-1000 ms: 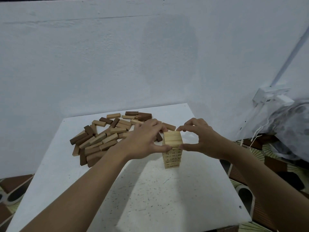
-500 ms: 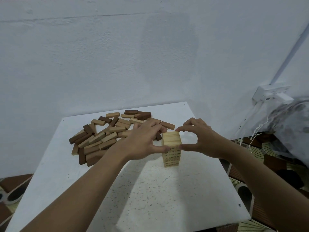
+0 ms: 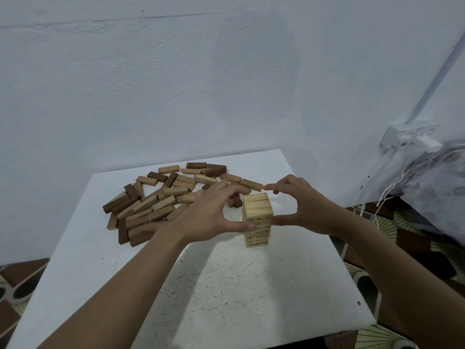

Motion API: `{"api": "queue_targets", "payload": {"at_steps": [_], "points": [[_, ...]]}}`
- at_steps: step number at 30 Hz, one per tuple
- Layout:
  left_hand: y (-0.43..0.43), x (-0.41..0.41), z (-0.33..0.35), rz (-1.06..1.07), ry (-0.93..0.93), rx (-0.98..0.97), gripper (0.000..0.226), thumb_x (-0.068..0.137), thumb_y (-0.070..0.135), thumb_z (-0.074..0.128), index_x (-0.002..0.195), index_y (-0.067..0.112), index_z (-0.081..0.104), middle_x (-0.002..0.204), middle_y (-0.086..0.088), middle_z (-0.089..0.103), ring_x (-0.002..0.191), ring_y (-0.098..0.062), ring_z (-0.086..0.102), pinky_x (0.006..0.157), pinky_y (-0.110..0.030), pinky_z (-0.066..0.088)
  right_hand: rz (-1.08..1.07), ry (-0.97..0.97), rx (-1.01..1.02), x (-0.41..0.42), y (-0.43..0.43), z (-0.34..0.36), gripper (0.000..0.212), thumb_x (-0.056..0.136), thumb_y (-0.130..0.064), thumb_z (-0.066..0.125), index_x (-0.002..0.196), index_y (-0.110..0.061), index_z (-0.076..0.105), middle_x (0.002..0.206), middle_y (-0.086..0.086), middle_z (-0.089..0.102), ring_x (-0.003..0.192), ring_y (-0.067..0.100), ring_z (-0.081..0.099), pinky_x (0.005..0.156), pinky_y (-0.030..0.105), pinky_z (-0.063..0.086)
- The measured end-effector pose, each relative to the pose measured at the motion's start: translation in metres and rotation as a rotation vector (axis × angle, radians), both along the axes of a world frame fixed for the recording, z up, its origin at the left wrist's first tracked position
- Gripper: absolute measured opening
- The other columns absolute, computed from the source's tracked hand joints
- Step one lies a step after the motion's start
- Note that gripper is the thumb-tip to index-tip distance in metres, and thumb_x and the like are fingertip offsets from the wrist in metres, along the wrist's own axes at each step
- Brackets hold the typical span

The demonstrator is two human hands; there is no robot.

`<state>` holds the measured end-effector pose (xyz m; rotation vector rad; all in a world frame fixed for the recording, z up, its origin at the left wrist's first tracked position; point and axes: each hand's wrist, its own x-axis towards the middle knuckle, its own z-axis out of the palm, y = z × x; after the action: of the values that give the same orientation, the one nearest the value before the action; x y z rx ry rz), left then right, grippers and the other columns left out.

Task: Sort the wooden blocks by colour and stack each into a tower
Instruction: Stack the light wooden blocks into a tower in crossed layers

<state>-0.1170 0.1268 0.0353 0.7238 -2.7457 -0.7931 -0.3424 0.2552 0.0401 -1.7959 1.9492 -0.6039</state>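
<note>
**Both hands cupped round the pale tower**

On my feed the pale tower [image 3: 257, 220] stands upright on the white surface [image 3: 226, 285], and I take every other place from it. Its top layer is three light blocks lying side by side. The face towards me shows small dark printed marks on the block ends.

The left hand [image 3: 214, 210] comes in from the tower's left, its thumb [image 3: 247, 225] laid flat against the near left edge about halfway up. Its fingers arch over and curl down behind the top. The right hand [image 3: 302, 205] mirrors it from the tower's right. Its thumb [image 3: 275, 219] presses the right edge at about the same height, and its forefinger reaches over to just behind the top layer. Both hands grasp the tower between them. I cannot tell whether the fingertips behind it actually touch the wood.

The loose blocks [image 3: 163, 200], light, mid-brown and dark mixed, lie in a flat heap behind and to the left of the tower. The nearest ones, two dark blocks [image 3: 236, 201], sit just behind it under the left fingers.

Well to the tower's right, off the surface, a white socket box [image 3: 412, 141] is fixed to the wall above a crumpled plastic bag [image 3: 442, 182].
</note>
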Motion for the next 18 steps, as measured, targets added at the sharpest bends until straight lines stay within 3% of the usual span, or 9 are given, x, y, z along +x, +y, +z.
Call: {"api": "queue_targets", "payload": {"at_steps": [4, 9, 18], "points": [[0.0027, -0.0017, -0.0023, 0.006, 0.013, 0.040, 0.073, 0.076, 0.068, 0.075, 0.138, 0.037, 0.053, 0.116, 0.027, 0.048, 0.112, 0.003, 0.048, 0.099, -0.038, 0.047, 0.001, -0.021, 0.023, -0.0014, -0.0016, -0.0005, 0.075, 0.067, -0.070, 0.063, 0.136, -0.045, 0.049, 0.124, -0.014, 0.046, 0.117, 0.006, 0.037, 0.104, 0.045, 0.041], [0.0014, -0.0050, -0.0048, 0.018, 0.037, 0.048, 0.058, 0.080, 0.065, 0.074, 0.130, 0.040, 0.058, 0.113, 0.025, 0.049, 0.109, 0.003, 0.050, 0.102, -0.046, 0.043, 0.003, -0.024, 0.029, -0.0052, -0.0030, -0.0031, 0.072, 0.065, -0.075, 0.062, 0.131, -0.048, 0.051, 0.122, -0.017, 0.047, 0.114, 0.003, 0.038, 0.103, 0.044, 0.041], [-0.0003, -0.0056, -0.0074, 0.017, 0.036, 0.065, 0.056, 0.081, 0.062, 0.074, 0.130, 0.037, 0.060, 0.114, 0.026, 0.051, 0.111, 0.002, 0.051, 0.100, -0.045, 0.045, -0.010, -0.029, 0.029, -0.0049, -0.0053, -0.0034, 0.071, 0.066, -0.068, 0.066, 0.130, -0.038, 0.057, 0.120, -0.017, 0.048, 0.114, 0.004, 0.042, 0.101, 0.042, 0.044]]}}
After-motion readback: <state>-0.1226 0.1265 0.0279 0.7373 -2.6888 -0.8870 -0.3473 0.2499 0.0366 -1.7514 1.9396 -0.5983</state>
